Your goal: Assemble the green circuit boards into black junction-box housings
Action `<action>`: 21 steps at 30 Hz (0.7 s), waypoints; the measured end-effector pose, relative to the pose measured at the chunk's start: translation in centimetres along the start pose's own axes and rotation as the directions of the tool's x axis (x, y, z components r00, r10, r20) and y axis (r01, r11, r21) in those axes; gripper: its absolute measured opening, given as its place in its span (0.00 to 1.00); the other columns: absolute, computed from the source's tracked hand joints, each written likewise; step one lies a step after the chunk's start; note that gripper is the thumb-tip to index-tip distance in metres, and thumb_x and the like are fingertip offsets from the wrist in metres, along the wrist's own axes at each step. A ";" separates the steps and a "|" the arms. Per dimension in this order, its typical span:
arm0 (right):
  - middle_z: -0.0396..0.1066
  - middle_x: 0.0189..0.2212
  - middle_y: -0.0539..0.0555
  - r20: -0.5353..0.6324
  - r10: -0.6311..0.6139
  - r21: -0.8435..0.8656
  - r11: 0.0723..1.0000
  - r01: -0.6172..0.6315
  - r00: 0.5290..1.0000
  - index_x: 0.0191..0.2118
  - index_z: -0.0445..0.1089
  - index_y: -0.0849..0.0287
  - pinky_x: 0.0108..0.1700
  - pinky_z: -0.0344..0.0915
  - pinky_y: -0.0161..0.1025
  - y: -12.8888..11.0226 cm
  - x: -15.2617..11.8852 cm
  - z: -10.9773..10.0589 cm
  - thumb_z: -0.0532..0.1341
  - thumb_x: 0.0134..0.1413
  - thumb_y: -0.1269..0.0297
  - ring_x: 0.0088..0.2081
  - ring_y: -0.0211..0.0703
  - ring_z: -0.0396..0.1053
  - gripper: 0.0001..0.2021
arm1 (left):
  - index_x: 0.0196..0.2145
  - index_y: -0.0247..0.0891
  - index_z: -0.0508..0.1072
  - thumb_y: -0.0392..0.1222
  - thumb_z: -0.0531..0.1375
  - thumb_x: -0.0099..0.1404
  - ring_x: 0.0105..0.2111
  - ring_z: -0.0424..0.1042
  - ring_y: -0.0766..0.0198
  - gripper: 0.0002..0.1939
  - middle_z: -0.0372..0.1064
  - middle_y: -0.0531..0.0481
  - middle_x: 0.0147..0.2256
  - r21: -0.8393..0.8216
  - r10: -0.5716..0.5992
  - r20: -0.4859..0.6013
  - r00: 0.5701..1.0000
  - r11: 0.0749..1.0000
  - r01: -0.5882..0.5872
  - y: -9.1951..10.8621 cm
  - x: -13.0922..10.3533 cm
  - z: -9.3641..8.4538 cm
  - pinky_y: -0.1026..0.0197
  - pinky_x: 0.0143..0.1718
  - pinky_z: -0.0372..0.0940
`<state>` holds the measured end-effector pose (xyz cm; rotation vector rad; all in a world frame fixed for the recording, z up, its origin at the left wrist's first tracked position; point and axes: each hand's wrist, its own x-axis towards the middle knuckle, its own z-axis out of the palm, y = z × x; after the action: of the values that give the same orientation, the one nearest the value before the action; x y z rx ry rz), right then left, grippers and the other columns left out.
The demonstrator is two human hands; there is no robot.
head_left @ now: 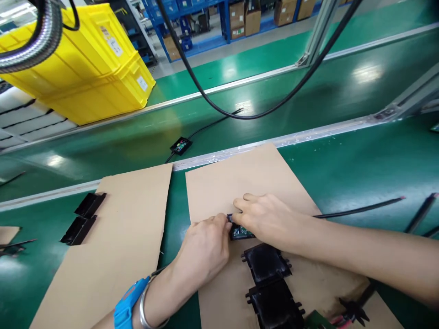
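Over the cardboard sheet [222, 192] in the middle, both hands meet at a small black case with a green circuit board [241, 232]. My left hand [207, 244] is closed, its fingertips pinching the case's left end. Across the top and right side lies my right hand [264, 217], fingers bent and thumb and index near the left end, hiding much of the case. A black cable [360, 209] runs out to the right from behind my right hand. Just below are a black plastic cover [265, 263] and a second black cover [276, 304], both with side tabs.
Cutters [353, 310] lie at the lower right. On the left cardboard [126, 219] sit two black case parts [89, 204]. A wired board case [181, 145] lies beyond the metal rail [233, 154]. Yellow bins [113, 77] stand back left; a black cable [240, 116] hangs overhead.
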<state>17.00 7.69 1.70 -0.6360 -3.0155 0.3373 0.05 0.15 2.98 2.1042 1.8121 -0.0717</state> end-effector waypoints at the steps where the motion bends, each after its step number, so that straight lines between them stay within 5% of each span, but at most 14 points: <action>1: 0.69 0.33 0.54 -0.011 -0.008 0.011 1.000 0.008 1.000 0.34 0.71 0.59 0.26 0.50 0.39 0.1 0.0 0.1 0.61 0.55 0.76 0.35 0.45 0.65 0.05 | 0.30 0.39 0.64 0.36 0.44 0.70 0.22 0.69 0.59 0.13 0.69 0.48 0.23 0.003 -0.025 0.030 0.999 1.000 0.025 0.0 0.2 -0.1 0.61 0.24 0.56; 10: 0.70 0.33 0.52 -0.142 -0.189 0.045 0.979 0.197 0.972 0.38 0.69 0.58 0.36 0.48 0.42 1.5 -0.7 0.4 0.57 0.61 0.76 0.36 0.42 0.61 0.06 | 0.29 0.38 0.65 0.35 0.43 0.70 0.25 0.71 0.59 0.15 0.71 0.47 0.26 0.034 -0.075 0.148 0.986 0.997 0.071 -0.2 1.1 0.2 0.60 0.27 0.58; 17: 0.71 0.33 0.53 -0.074 -0.297 -0.065 0.954 0.293 0.952 0.33 0.70 0.61 0.33 0.46 0.42 1.3 -1.0 1.0 0.58 0.60 0.75 0.34 0.42 0.62 0.06 | 0.27 0.38 0.66 0.35 0.45 0.68 0.25 0.71 0.55 0.15 0.70 0.45 0.24 0.048 -0.060 0.190 0.980 0.998 0.051 0.0 1.9 -0.8 0.57 0.28 0.60; 21: 0.71 0.34 0.51 -0.131 -0.273 -0.035 0.962 0.271 0.953 0.36 0.69 0.61 0.35 0.51 0.41 1.3 -1.1 1.2 0.56 0.64 0.73 0.35 0.41 0.65 0.06 | 0.34 0.38 0.66 0.37 0.45 0.72 0.27 0.72 0.58 0.12 0.71 0.48 0.29 0.000 0.028 0.093 0.995 1.000 -0.028 -0.2 0.5 -1.1 0.59 0.29 0.62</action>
<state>18.42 8.16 0.21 -0.2262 -2.9242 0.2453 -0.31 1.03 3.80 2.0904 1.7291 -0.1613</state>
